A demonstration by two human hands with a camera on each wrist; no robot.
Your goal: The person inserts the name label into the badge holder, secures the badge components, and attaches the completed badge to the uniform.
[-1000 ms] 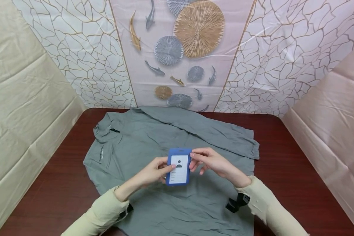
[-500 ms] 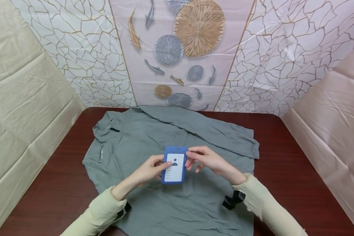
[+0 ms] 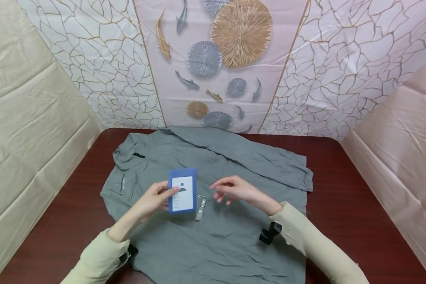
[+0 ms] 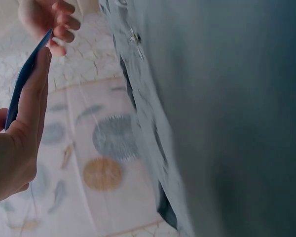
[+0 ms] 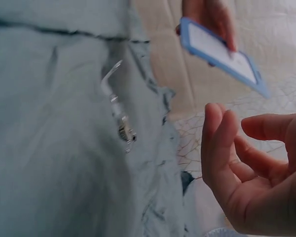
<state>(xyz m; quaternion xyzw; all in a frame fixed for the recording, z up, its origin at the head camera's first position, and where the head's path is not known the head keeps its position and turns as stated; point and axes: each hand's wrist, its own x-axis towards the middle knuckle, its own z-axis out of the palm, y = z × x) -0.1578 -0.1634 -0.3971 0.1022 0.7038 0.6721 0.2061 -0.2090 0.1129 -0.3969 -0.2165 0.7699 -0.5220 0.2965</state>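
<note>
My left hand pinches a blue badge holder by its left side, thumb over the white card with a person icon and fingers behind. In the left wrist view the badge holder shows edge-on, raised above the cloth. To its right, my right hand hovers with loosely bent fingers and nothing between them. On the grey jacket, between both hands, lies a small badge clip with a clear strap and metal parts. The right wrist view shows this clip lying apart from the right hand.
The jacket lies spread over a dark red-brown table, one sleeve laid across the far side. Its collar points to the left. Patterned cloth hangs behind the table, and beige cloth flanks it.
My left hand has carried the badge holder leftward, away from the right hand, whose fingers have come off its edge. The clip on the jacket has come into view.
</note>
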